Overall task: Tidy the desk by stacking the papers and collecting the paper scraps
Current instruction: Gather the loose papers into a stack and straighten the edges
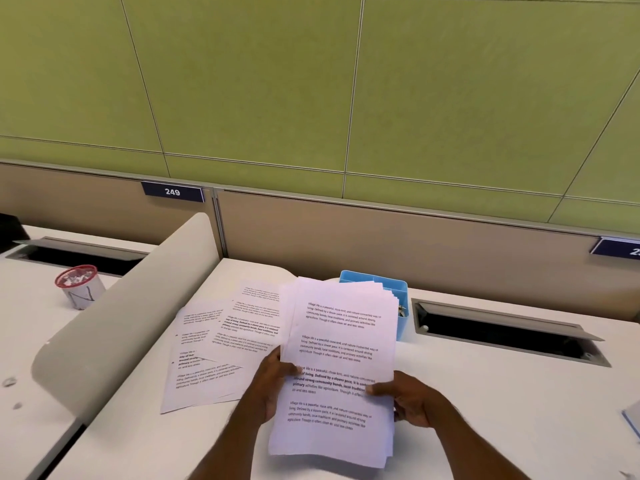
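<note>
Both hands are on the sheaf of printed papers (341, 365), held up off the desk (502, 410) roughly in the middle of the view. The left hand (273, 382) has it pinched on the left edge, thumb on top, and the right hand (412, 398) does the same on the right edge, so both grips are clamped on paper.

The sheaf isn't squared yet. The top corners fan out near the blue organizer (391, 289), so you can see several edges stepped apart. I'd say the move now is to loosen both grips a bit, stand the sheaf on its short edge and tap it on the desk until the edges line up. Squeeze too hard and the sheets can't slide into place.

Still plenty to do: the loose sheets (221, 344) lie overlapping on the desk just left of the sheaf, at least 3 of them. They need to go on the stack. I can't clearly spot scraps on this desk.
</note>
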Action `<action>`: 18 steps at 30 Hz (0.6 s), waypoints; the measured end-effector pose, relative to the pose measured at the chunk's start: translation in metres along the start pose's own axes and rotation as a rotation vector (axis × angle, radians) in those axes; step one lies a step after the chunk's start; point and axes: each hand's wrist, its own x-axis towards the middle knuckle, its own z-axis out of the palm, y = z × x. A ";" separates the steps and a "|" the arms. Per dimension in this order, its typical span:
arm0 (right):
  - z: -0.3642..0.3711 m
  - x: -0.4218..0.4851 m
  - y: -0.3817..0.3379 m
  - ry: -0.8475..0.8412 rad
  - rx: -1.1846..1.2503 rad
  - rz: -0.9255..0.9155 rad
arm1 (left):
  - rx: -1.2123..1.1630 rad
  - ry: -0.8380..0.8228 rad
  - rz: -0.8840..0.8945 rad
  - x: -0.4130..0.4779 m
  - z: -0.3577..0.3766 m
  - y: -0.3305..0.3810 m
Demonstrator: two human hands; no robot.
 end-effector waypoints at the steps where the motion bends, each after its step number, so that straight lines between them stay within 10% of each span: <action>1: 0.002 0.002 -0.001 0.007 -0.010 0.002 | 0.008 -0.003 -0.004 0.000 0.000 0.000; 18: 0.015 0.021 -0.010 -0.094 0.168 -0.082 | -0.101 -0.024 0.056 0.006 -0.018 0.007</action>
